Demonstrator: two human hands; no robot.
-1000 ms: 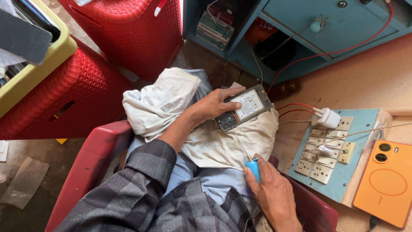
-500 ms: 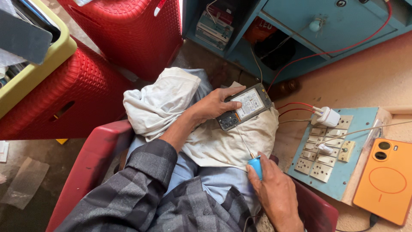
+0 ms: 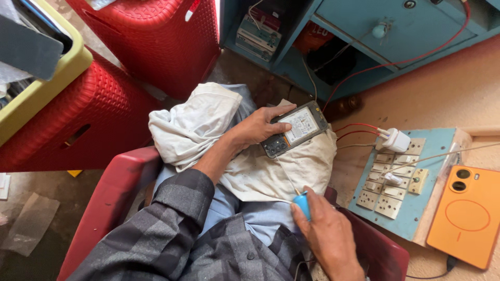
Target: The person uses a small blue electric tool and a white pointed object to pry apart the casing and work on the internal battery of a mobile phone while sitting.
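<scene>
So we've got our left hand [image 3: 258,126] reaching across the lap, fingers curled around an opened phone [image 3: 295,128] with its back off, thumb on the top edge, resting on the white cloth [image 3: 219,135] over our knees. Our right hand [image 3: 328,237] sits lower by the chair [image 3: 112,203], fingers pinched tight on a small blue-handled tool [image 3: 302,204]. Big red baskets [image 3: 151,39] stand on the left, the yellow bin [image 3: 49,78] holds dark stuff we can't make out. Switchboard [image 3: 403,182] and orange phone [image 3: 466,213] on the right.
</scene>
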